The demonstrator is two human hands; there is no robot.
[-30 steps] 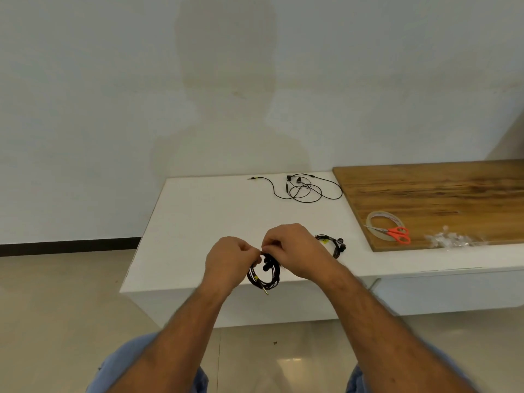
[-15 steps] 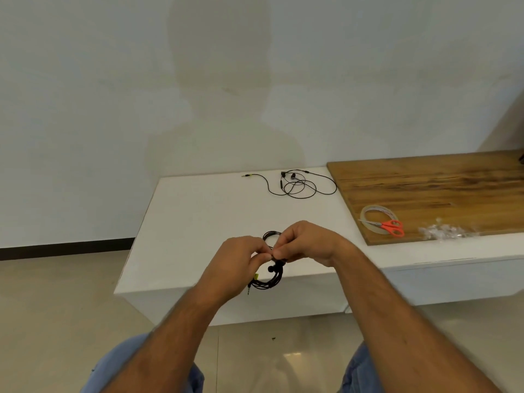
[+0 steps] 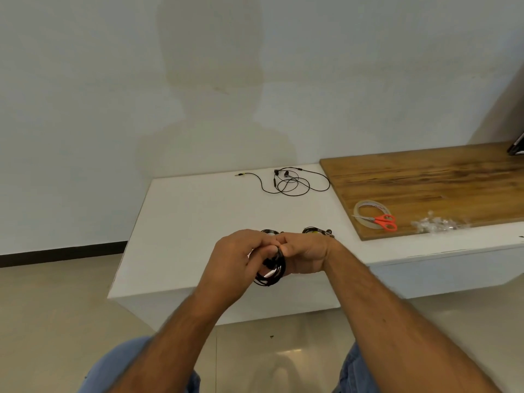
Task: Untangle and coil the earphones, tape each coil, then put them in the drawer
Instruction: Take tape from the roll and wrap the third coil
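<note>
A black coiled earphone (image 3: 270, 275) hangs between my two hands above the near edge of the white table (image 3: 198, 222). My left hand (image 3: 236, 258) and my right hand (image 3: 304, 255) both pinch it at its top, fingertips touching. Two more black coils lie on the table just behind my hands, one (image 3: 268, 231) on the left and one (image 3: 316, 231) on the right, both partly hidden. A loose uncoiled earphone (image 3: 289, 184) sprawls at the table's far side. A roll of clear tape (image 3: 368, 214) lies on the wooden board (image 3: 439, 180).
Orange-handled scissors (image 3: 382, 221) rest across the tape roll. Crumpled clear scraps (image 3: 433, 225) lie near the board's front edge. A dark object (image 3: 517, 147) sits at the far right. The white wall stands behind the table; tiled floor lies below.
Both hands stay on the coil, pinching its top closer together. The view has shifted a little, and the second coil on the table shows again beside my right wrist.
</note>
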